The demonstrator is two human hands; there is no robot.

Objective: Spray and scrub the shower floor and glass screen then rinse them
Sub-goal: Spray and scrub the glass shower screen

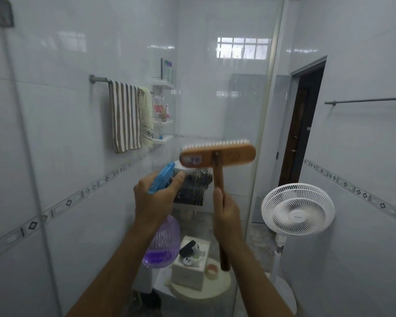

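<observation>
Your left hand (156,197) was closed around the neck of the spray bottle (161,242), its grip wrapped over the blue trigger head (161,180) with the fingers curled in front and the nozzle aimed up at the glass screen (215,99). The bottle's clear purple body hung below your wrist, with purple liquid pooled in its lower part. Your right hand (226,216) was shut tight on the wooden handle of the scrub brush (217,155), gripping it about midway so the handle's end stuck out below your hand. The brush head sat just above and to the right of the trigger head, lying level with its white bristles turned up and away toward the glass. Both forearms reached forward and upward, hands near each other at chest height. Beyond the glass stood a white fan (297,209), a striped towel (125,116) on a rail, and a small white box (189,271) holding odds and ends.
</observation>
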